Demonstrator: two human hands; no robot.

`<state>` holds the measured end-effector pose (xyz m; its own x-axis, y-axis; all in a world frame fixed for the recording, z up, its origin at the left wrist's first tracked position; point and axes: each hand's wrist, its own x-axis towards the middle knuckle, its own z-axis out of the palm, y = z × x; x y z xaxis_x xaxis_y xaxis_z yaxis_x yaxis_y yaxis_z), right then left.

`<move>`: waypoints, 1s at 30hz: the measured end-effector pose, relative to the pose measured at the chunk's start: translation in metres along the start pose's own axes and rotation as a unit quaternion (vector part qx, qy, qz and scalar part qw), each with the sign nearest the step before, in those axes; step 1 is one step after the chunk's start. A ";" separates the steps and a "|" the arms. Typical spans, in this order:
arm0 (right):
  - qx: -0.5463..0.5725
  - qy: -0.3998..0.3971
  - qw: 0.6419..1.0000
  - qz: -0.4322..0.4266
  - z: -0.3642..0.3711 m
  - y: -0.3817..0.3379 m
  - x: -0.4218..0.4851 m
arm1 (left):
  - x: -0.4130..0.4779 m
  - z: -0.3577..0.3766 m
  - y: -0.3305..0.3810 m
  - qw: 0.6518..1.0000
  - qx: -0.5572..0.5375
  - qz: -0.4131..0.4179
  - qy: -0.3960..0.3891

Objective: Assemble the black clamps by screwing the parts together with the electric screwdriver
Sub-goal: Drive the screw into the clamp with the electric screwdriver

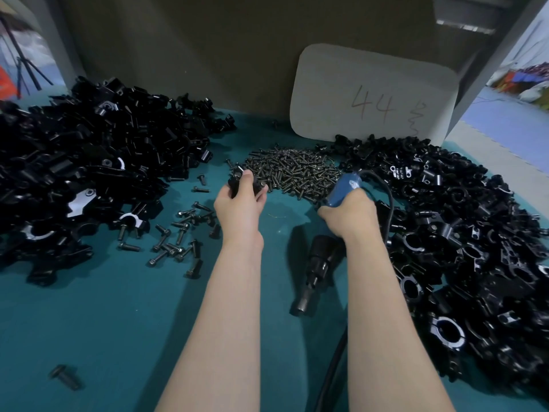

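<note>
Clamp: black part held just over the bench, at the near left edge of the screw pile.
Left-hand grip: fingers curled round the clamp, clamped on it from above. Whether a screw already sits in its hole cannot be told.
Right-hand grip: wrapped tight round the blue body of the electric screwdriver. The tool's black nose points down and toward the viewer, hanging above the bench and well apart from the clamp.
Cable: loops from the tool's top over the right heap of black parts.
Left heap: larger black clamp pieces, with loose bolts scattered just beside it.
Card: pale sheet marked "44", upright behind the screw pile.
Step in hand: judged to be fetching or seating a screw, since the clamp hovers at the pile and the driver is idle.
Next move calls for: a screw started straight in the clamp's hole, then the nose swung across and set square on the screw head. The left hand must brace the part against the twist.
</note>
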<state>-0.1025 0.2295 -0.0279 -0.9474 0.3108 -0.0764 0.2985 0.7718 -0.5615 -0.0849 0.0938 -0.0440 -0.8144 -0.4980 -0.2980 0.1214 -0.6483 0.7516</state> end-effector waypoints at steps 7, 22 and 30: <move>0.476 0.080 0.873 -0.068 -0.031 -0.011 -0.004 | -0.001 -0.003 0.000 0.999 0.004 -0.041 -0.024; 0.845 -0.063 0.529 0.042 -0.035 -0.001 -0.007 | 0.004 -0.005 0.000 0.998 0.012 -0.061 -0.004; 0.862 0.001 0.504 0.054 -0.035 0.001 -0.003 | 0.004 -0.006 0.000 0.999 0.013 -0.044 0.009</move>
<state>-0.0956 0.2487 0.0011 -0.9361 0.3007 -0.1824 -0.1969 -0.8778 -0.4368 -0.0849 0.0882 -0.0489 -0.8105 -0.4504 -0.3745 0.0350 -0.6754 0.7366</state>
